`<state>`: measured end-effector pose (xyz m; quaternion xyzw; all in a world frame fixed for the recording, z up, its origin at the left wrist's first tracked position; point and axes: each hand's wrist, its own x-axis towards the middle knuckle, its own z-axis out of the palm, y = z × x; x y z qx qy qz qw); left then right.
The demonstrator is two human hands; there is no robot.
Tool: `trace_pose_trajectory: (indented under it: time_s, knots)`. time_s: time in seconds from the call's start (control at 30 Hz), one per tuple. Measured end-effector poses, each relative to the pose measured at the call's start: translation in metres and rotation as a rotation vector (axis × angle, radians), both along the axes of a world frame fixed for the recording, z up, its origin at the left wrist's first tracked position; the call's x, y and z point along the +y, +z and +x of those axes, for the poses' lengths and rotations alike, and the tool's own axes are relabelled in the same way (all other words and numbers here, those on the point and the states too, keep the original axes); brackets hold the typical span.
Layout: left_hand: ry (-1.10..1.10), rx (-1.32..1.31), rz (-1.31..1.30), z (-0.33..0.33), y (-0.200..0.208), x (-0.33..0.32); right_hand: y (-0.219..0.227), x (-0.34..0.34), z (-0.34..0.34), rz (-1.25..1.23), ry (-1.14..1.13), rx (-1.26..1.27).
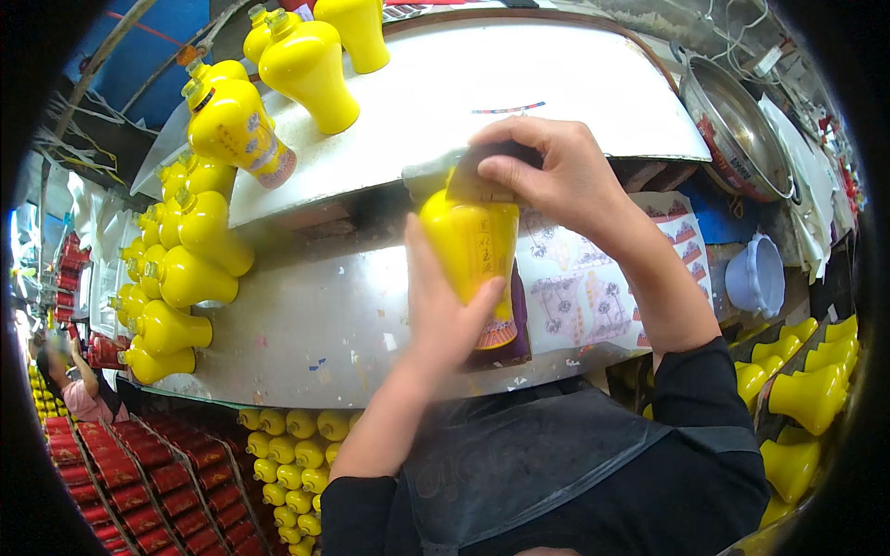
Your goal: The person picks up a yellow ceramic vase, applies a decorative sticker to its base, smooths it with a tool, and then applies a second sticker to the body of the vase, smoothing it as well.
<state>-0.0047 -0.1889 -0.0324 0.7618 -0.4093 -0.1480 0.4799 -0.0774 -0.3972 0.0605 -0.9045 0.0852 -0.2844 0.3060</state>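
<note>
left hand [445, 310], half-curled, holds the yellow bottle [475, 243] near the metal table [287, 347]'s front edge, right hand [547, 167] pinches a dark flat piece [475, 185] at bottle's shoulder, free surface lies leftward, beyond are red boxes [120, 459].

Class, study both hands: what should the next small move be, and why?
Probably a light downward stroke of the dark flat tool over the printing on the yellow bottle. The right hand holds the tool at the bottle's shoulder, just above the printing, and the left hand steadies its side. Whether the printing needs smoothing cannot be seen.
</note>
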Motion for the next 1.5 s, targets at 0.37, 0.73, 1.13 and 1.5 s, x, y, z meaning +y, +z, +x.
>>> trace_pose_trajectory:
  time_s: [0.37,0.73,1.13,1.5]
  knots:
    - [-0.321,0.257,0.002,0.000,-0.004,0.035,-0.033,0.059,-0.047,-0.598,0.178,-0.363]
    - [-0.136,-0.170,0.013,-0.010,-0.013,0.047,-0.031,0.061,-0.075,0.232,0.106,-0.040]
    - [-0.110,-0.046,-0.040,-0.011,-0.045,0.047,-0.059,-0.007,-0.125,0.760,-0.341,0.205]
    - [-0.053,-0.181,-0.107,-0.017,-0.032,0.050,-0.105,0.063,-0.199,-0.112,-0.349,0.260]
